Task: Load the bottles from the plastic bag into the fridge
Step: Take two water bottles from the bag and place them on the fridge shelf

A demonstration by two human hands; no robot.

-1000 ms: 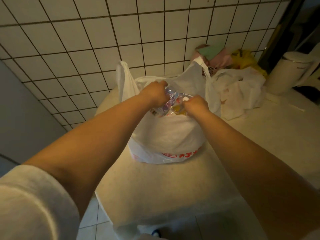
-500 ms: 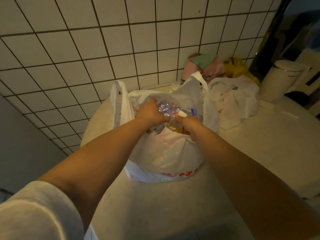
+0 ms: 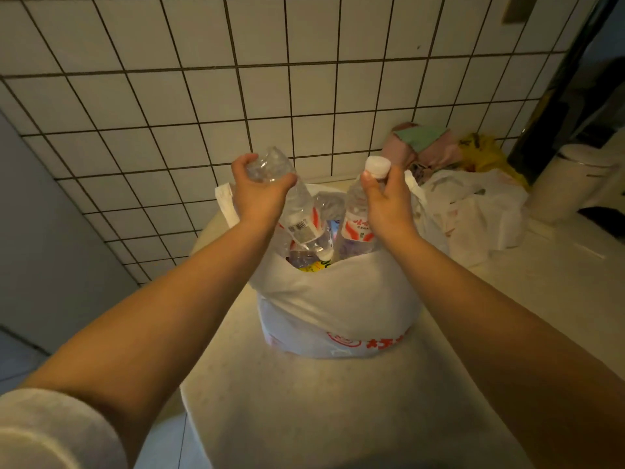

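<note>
A white plastic bag (image 3: 338, 306) with red print stands on the pale counter (image 3: 304, 401), holding several bottles. My left hand (image 3: 258, 194) grips the bottom end of a clear water bottle (image 3: 299, 211) that hangs upside down, its white cap down at the bag's mouth. My right hand (image 3: 385, 201) pinches the neck, just under the white cap, of a second clear water bottle (image 3: 356, 214) with a red and white label, held upright, its lower part still inside the bag. A yellow-labelled item (image 3: 316, 265) shows in the bag.
A tiled wall (image 3: 236, 96) rises right behind the bag. To the right lie another crumpled white bag (image 3: 473, 211), pink and green cloth (image 3: 422, 143), a yellow bag (image 3: 483, 154) and a white lidded canister (image 3: 568, 184). The counter's rounded edge drops off at left.
Both hands were down inside the bag's mouth; now each has risen, lifting a water bottle up out of the bag. The view has also tilted lower.
</note>
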